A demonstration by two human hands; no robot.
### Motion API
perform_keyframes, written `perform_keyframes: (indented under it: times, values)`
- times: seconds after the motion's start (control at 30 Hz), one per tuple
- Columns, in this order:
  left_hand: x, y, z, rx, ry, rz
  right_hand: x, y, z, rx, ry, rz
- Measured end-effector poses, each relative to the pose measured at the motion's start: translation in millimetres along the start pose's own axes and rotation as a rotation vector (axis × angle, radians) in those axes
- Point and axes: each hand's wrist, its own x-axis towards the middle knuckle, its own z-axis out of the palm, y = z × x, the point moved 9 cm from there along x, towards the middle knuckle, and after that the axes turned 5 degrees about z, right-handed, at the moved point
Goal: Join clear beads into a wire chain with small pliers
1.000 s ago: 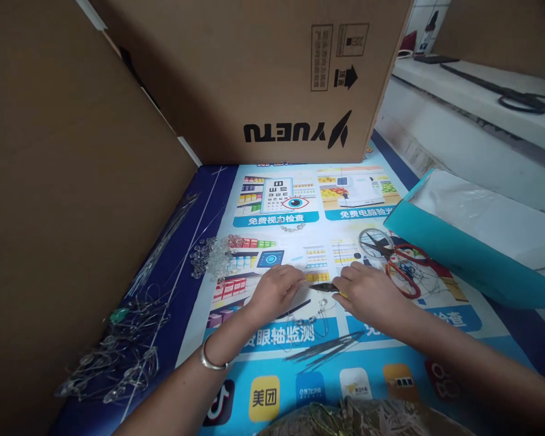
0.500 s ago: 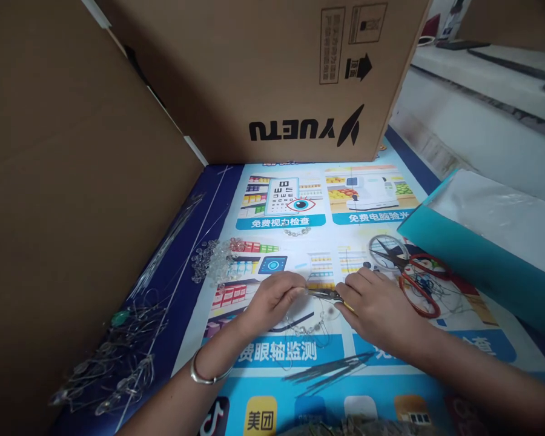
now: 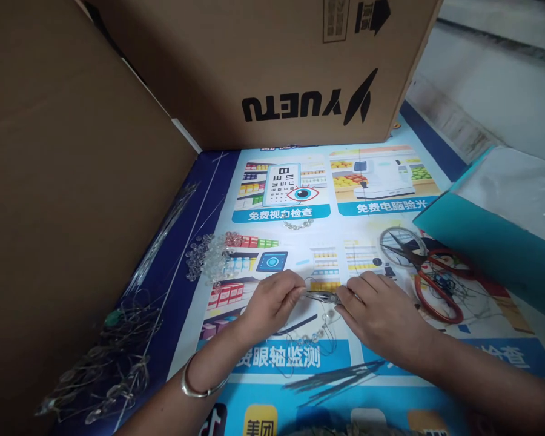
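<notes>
My left hand [image 3: 272,300] is closed in a pinch on a thin wire with clear beads [image 3: 315,334] that loops down onto the printed mat [image 3: 390,363]. A silver bangle sits on that wrist. My right hand [image 3: 381,315] is closed on small dark pliers [image 3: 323,296], whose tips meet the fingertips of my left hand. Both hands rest on the mat, close together.
A heap of clear beads [image 3: 209,257] lies left of my hands, a short bead string [image 3: 297,224] farther back. Red-handled scissors [image 3: 429,272] and wire lie at right, beside a teal bag [image 3: 485,236]. Dark pins [image 3: 340,375] lie near me. Wire bundles [image 3: 113,357] and cardboard boxes [image 3: 272,66] stand left and behind.
The view has tipped down and a little right. My hands stay together on the wire and pliers, with only slight shifts.
</notes>
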Motion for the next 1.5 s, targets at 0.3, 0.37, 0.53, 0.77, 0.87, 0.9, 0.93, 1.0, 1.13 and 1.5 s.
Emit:
perform_keyframes:
  times: [0.3,0.37,0.53,0.77,0.87,0.9,0.93,1.0,1.13,1.5]
  values:
    - [-1.0,-3.0,6.4,0.008,-0.064,-0.019,-0.7,1.8,6.3,0.035,0.02,0.0]
    - [-0.5,-2.7,7.2,0.01,-0.074,-0.013,-0.6,1.7,6.5,0.048,0.023,0.003]
    - [0.5,-3.6,9.8,0.031,-0.107,-0.018,-1.9,1.1,10.0,0.047,0.032,-0.008]
    - [-0.2,0.0,11.2,0.056,-0.14,0.01,-4.8,-0.3,15.5,0.007,0.028,-0.025]
    - [0.5,2.3,11.4,0.044,-0.143,0.046,-5.6,-1.1,17.2,-0.012,0.02,-0.033]
    - [0.7,3.1,11.4,0.037,-0.143,0.06,-5.7,-1.1,17.6,-0.015,0.017,-0.032]
    - [0.7,3.8,11.4,0.03,-0.145,0.076,-5.7,-0.9,17.8,-0.015,0.016,-0.03]
    - [0.5,5.0,11.6,0.016,-0.152,0.103,-5.7,-0.9,17.8,-0.01,0.017,-0.029]
    - [-0.3,6.4,12.1,0.004,-0.181,0.144,-5.5,-0.8,17.4,0.001,0.019,-0.028]
    - [-1.7,13.6,9.4,0.02,-0.212,0.257,-3.5,-1.8,11.4,0.034,0.043,-0.044]
